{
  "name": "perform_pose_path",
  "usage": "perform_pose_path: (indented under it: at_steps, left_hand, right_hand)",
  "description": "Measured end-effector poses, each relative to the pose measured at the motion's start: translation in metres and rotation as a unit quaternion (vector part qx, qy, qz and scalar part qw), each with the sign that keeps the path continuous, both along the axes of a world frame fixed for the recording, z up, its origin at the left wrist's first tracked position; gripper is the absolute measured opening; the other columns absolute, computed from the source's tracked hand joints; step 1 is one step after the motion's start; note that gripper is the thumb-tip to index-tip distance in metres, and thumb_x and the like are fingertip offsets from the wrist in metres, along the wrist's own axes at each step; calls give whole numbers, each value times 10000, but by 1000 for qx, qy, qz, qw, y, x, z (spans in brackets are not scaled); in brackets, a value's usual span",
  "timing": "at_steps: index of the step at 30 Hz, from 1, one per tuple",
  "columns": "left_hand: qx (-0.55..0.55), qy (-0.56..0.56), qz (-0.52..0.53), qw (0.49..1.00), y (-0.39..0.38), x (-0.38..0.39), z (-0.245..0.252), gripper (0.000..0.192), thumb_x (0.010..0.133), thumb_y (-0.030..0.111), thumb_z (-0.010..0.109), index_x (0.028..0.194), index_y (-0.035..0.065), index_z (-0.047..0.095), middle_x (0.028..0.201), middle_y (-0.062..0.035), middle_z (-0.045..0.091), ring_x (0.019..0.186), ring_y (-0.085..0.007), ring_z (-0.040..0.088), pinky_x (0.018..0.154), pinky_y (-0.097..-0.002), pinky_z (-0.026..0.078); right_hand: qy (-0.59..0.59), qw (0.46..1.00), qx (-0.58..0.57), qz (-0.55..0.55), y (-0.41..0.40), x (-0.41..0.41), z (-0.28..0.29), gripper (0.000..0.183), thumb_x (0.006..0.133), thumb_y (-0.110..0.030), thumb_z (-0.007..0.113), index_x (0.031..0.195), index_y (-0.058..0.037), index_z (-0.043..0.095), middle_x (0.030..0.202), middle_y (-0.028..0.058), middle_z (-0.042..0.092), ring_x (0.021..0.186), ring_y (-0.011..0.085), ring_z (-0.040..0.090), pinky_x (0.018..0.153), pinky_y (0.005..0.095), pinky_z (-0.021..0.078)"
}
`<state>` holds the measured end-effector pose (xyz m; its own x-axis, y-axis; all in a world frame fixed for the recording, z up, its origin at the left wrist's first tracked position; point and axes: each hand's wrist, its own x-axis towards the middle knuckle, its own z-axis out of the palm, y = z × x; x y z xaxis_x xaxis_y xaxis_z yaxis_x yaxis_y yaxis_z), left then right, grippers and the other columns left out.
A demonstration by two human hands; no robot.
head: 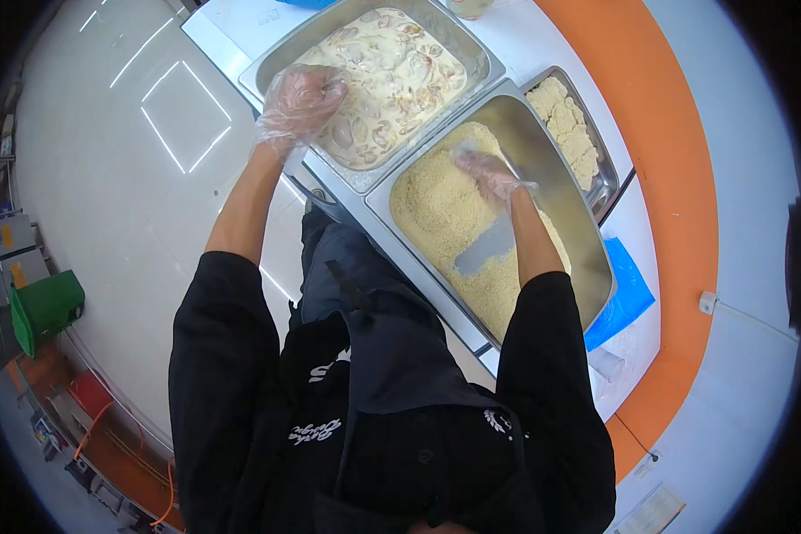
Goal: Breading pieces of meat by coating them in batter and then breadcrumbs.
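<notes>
My left hand (pixel 305 101), in a clear plastic glove, is over the near left corner of a steel pan (pixel 490 65). Its fingers are curled, and whether they hold anything is hidden. Pale pieces, apparently raw meat, lie in creamy batter (pixel 400 63) in that pan. In the deep steel pan (pixel 561 193) beside it, my right hand (pixel 490 175), also gloved, reaches down into yellowish breading crumbs (pixel 440 193). Its fingertips touch the crumbs; what they grasp, if anything, cannot be made out. Below this hand a smooth grey patch (pixel 486 245) shows among the crumbs.
A smaller steel tray (pixel 611 177) with clumped crumbs (pixel 564 127) stands beyond the deep pan. A blue plastic bag (pixel 621 294) and a clear cup (pixel 606 364) lie on the white counter (pixel 641 233). An orange band (pixel 687 200) borders the wall behind. A green bin (pixel 47 310) stands far left.
</notes>
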<state>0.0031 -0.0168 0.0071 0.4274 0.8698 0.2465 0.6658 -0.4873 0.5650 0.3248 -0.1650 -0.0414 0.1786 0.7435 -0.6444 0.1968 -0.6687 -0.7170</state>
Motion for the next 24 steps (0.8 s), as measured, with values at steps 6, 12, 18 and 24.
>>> perform_pose_path:
  at_steps: [6,12,18,24]
  left_hand:
    - [8,-9,-7,1000,3,-1,-5,294,883,323,599,911,61,730,832,-186,686,809,-391,645,748,-471,512]
    - [19,-11,-3,1000,0,-3,0,293,879,317,602,921,59,735,855,-195,691,822,-395,647,770,-475,512]
    - [14,-3,-1,1000,2,2,-3,296,874,320,610,930,58,739,895,-197,700,850,-392,657,787,-478,514]
    - [44,-7,-1,999,4,-4,-16,309,878,327,609,981,66,740,895,-198,700,851,-394,657,788,-478,514]
  right_hand:
    - [-81,968,-29,236,-3,3,-10,877,789,-383,829,1392,126,446,1396,296,508,1238,257,561,1044,328,443]
    - [-315,895,166,269,-14,-6,75,651,806,-367,802,1307,-8,592,1277,201,631,1107,277,645,948,371,505]
    - [-440,839,250,200,-48,-9,71,609,853,-289,752,1365,-48,527,1234,206,644,1127,294,645,964,359,505]
    - [-266,854,424,143,-116,-40,24,539,924,-246,694,1389,-61,495,1376,150,567,1252,272,563,1036,349,460]
